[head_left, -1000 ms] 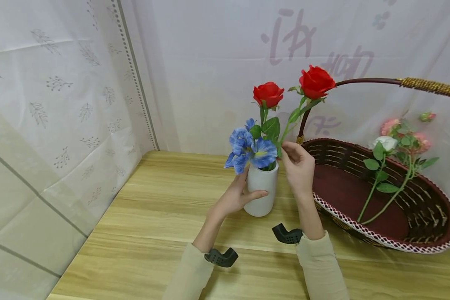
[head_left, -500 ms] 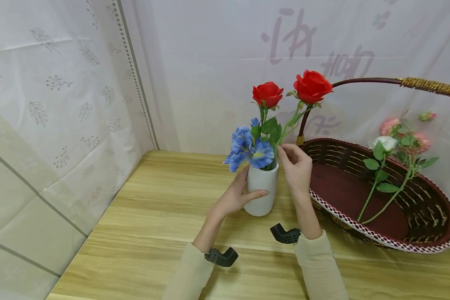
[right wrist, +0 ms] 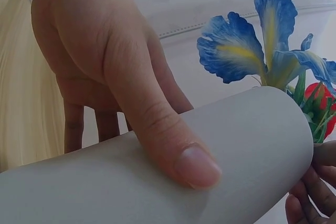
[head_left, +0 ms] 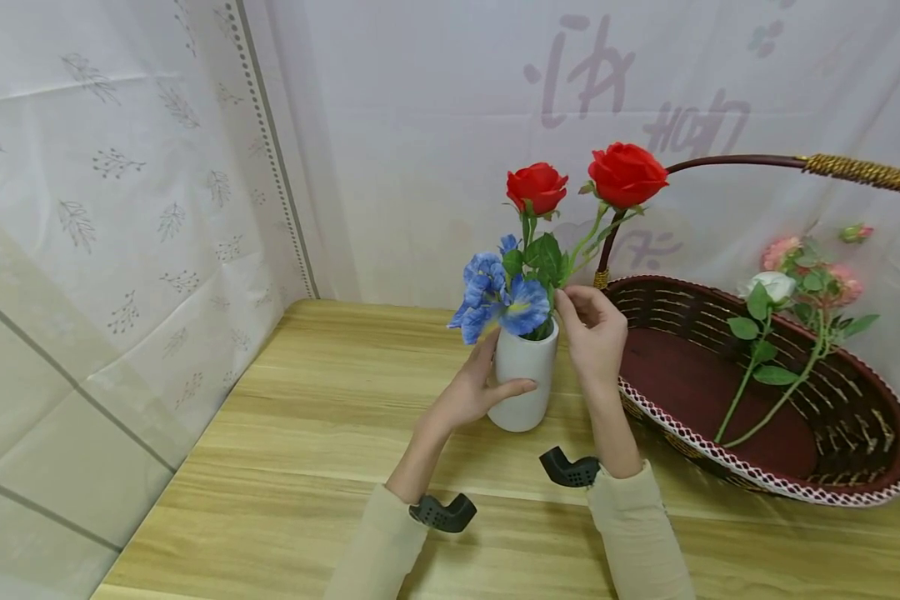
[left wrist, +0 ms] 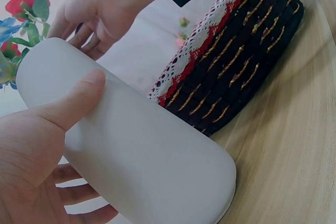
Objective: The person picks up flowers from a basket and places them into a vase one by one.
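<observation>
A white vase stands upright on the wooden table. My left hand holds its left side, the thumb laid across the front, as the left wrist view also shows on the vase. Blue iris blooms and a red rose rise from its mouth. A second red rose leans out to the right. Its stem is pinched between thumb and fingers of my right hand, right beside the vase rim. The stem's lower end is hidden. In the right wrist view, the iris shows past the rim.
To the right sits a dark woven basket with white lace trim and a tall arched handle. A white rose and pink flowers lie in it. A pale printed curtain hangs behind the table.
The right-hand rose has come down slightly and a little left, my right hand shifting slightly left with it. The iris blooms stirred a little. My left hand and the vase have stayed put.
</observation>
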Demonstrator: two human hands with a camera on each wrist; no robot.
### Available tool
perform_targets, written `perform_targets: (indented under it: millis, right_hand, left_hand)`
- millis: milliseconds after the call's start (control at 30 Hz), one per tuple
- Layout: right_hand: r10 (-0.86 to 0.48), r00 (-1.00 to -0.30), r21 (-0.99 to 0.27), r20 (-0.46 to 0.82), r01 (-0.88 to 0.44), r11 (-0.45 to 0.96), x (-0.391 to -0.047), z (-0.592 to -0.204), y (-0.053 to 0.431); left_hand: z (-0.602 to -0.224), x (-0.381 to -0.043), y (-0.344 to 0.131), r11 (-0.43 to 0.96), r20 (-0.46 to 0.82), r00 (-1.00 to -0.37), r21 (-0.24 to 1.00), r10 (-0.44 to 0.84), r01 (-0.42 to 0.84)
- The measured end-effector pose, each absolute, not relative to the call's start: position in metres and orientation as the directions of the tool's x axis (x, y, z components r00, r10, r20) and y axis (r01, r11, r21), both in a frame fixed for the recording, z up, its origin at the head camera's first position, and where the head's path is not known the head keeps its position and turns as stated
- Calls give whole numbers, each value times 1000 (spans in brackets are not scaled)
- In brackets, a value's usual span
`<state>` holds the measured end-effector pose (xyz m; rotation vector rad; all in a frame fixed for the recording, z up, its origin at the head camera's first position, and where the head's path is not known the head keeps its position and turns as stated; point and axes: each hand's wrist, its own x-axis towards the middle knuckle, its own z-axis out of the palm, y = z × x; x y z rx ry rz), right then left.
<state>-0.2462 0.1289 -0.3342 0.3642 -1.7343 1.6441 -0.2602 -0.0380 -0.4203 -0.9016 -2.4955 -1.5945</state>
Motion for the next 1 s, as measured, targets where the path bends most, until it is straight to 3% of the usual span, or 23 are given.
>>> perform_targets:
  millis: [400, 1000]
  right_hand:
    - [306, -694, -757, 651, -624, 194, -246, -333, 128]
    - [209, -768, -796, 605, -575, 187, -238, -329, 133]
  left_hand:
    - [-420, -260, -38, 290, 327, -831, 827, 450, 482]
    - [-420, -259, -38, 278, 342, -823, 823, 453, 495]
